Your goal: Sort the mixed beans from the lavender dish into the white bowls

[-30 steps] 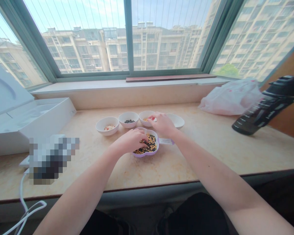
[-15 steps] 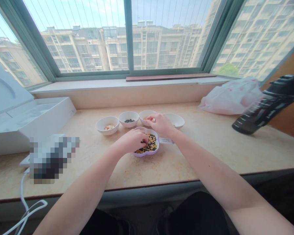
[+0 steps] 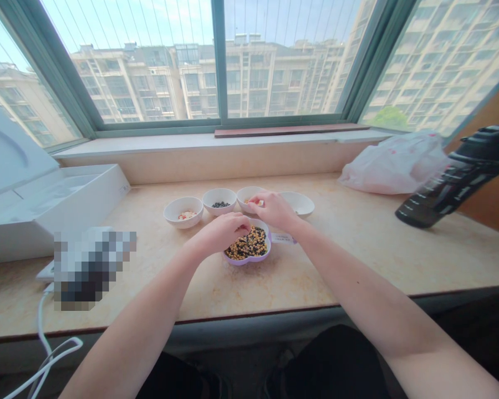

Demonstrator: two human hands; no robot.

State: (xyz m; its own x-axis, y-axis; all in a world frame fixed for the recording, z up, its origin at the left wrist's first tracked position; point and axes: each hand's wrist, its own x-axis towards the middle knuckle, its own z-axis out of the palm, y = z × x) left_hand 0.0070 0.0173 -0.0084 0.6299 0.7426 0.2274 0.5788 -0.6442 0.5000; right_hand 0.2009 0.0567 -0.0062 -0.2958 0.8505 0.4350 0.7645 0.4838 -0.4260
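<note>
Right before me, beige marbled countertop (image 3: 341,266): four round white bowls (image 3: 183,221), lilac lobed bowl (image 3: 253,260), open white cardboard-like box (image 3: 87,194), translucent white plastic bag (image 3: 393,166), black cylindrical bottle (image 3: 434,194).

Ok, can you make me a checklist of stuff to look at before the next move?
1. Lilac bowl flat on the counter: ok.
2. Left hand has something in its grip: cannot tell; the fingers hide it.
3. Right hand away from the third white bowl from the left: not ok; its fingers are over it.
4. Black bottle apart from both hands: ok.
</note>
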